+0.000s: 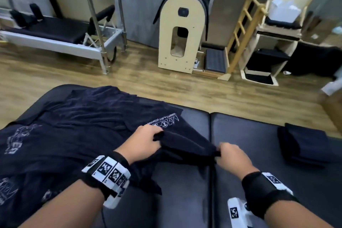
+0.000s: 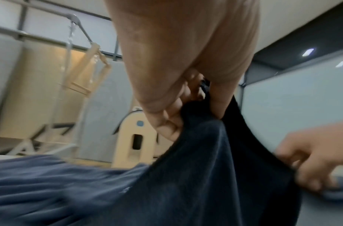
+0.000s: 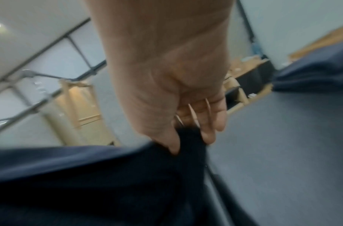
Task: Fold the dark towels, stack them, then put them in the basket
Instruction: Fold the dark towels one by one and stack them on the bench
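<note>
A heap of dark navy towels (image 1: 77, 127) with white printed logos lies on the left half of the black padded table (image 1: 240, 153). One dark towel (image 1: 185, 144) is lifted off the heap between my hands. My left hand (image 1: 146, 142) pinches its edge, thumb against fingers (image 2: 172, 116) in the left wrist view. My right hand (image 1: 231, 155) pinches the same edge further right, over the seam between the pads; the right wrist view shows cloth (image 3: 188, 146) caught between thumb and fingers. A stack of folded dark towels (image 1: 303, 144) sits at the table's right. No basket is in view.
Beyond the table runs a wooden floor (image 1: 129, 77). A pilates reformer (image 1: 55, 33) stands at the back left, a wooden barrel unit (image 1: 181, 29) in the middle, and a wooden ladder and chair (image 1: 259, 42) at the back right.
</note>
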